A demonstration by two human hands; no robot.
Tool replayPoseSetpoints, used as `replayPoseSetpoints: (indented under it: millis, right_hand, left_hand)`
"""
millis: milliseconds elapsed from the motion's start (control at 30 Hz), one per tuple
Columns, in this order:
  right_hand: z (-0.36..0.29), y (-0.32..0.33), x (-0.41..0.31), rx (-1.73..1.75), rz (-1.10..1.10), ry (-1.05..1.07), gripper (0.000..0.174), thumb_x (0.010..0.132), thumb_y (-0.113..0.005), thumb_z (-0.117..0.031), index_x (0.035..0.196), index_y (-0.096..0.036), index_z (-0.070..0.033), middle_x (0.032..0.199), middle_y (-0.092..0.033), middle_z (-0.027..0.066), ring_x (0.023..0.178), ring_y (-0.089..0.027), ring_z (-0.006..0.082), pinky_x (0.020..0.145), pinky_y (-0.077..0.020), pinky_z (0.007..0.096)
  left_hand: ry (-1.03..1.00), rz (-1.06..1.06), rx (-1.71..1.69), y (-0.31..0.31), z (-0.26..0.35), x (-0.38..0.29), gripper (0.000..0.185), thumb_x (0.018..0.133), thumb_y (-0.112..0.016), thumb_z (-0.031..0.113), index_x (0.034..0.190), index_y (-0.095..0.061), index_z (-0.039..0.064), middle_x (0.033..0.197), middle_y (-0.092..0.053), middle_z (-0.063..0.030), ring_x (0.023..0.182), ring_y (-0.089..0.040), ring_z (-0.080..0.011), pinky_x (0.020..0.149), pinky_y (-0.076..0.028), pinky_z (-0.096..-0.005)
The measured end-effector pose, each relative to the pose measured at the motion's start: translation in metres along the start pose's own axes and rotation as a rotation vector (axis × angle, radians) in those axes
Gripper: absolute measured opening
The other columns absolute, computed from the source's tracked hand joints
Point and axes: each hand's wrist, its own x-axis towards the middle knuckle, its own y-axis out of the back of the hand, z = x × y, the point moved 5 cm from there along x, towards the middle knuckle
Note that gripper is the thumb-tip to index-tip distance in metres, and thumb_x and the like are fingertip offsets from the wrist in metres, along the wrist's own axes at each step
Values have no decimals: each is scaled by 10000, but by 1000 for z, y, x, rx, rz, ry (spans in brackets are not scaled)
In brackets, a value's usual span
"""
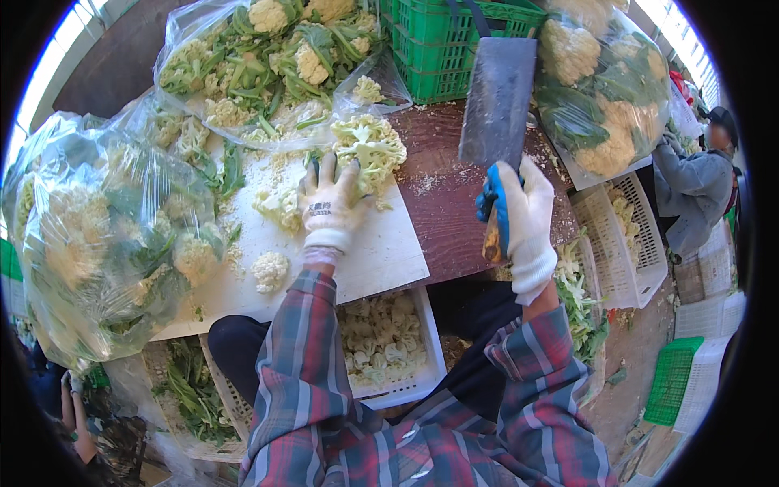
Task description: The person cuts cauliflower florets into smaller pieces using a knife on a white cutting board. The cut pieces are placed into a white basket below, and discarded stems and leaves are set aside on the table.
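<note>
My left hand (329, 201), in a pale work glove, rests with spread fingers on cauliflower pieces (277, 210) over a white cutting board (377, 255). Its fingertips are beside a larger cut cauliflower head (371, 146); whether they grip it I cannot tell. My right hand (517, 213), in a white and blue glove, is closed around the wooden handle of a cleaver (499, 100). The broad blade points away from me, raised to the right of the board. A small floret (269, 272) lies near the board's front edge, left of my left wrist.
Plastic bags of cauliflower stand at left (109, 243), back (243, 73) and right (608, 97). Green crates (432, 55) are behind the cleaver. A white crate of florets (432, 347) sits between my knees; leaves fill a crate (201, 389) at lower left. A co-worker (700, 176) is at right.
</note>
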Motion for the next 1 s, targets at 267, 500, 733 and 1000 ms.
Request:
replayPoseSetpoints:
  millis: [267,500,733,1000]
  right_hand:
    - [1,34,-19,105,149,204,156,1067,-607,-146,1073,-631,7,784,-606,26,609,-575,107,576,-508,293]
    - [71,12,-22,45,-159,-211,190,1070,-585,-194,1113,-665,-27,743,-647,57,602,-609,148,561,-497,338]
    - [84,-7,-24,-538,-334,-108,281,1024,-590,-244,1187,-664,-27,858,-689,207,804,-685,374,743,-525,460]
    - [85,-36,-25,-900,-510,-70,331,1012,-508,-304,1187,-626,-49,1052,-742,242,1013,-711,441,910,-542,535]
  left_hand:
    - [229,-230,330,36,-36,37,812,731,-872,214,1487,-587,301,1699,-366,-143,1541,-364,-412,1225,-406,-449]
    - [-93,-398,-81,-23,5,106,923,690,-887,184,1539,-535,259,1662,-352,-216,1515,-360,-447,1219,-397,-454]
    - [171,-348,-179,-19,15,56,911,676,-902,166,1516,-549,159,1323,-604,-233,1234,-629,-378,1067,-524,-433]
    - [258,-295,-119,-11,18,34,862,710,-897,215,1507,-570,196,1386,-599,-155,1265,-622,-355,1078,-515,-417]
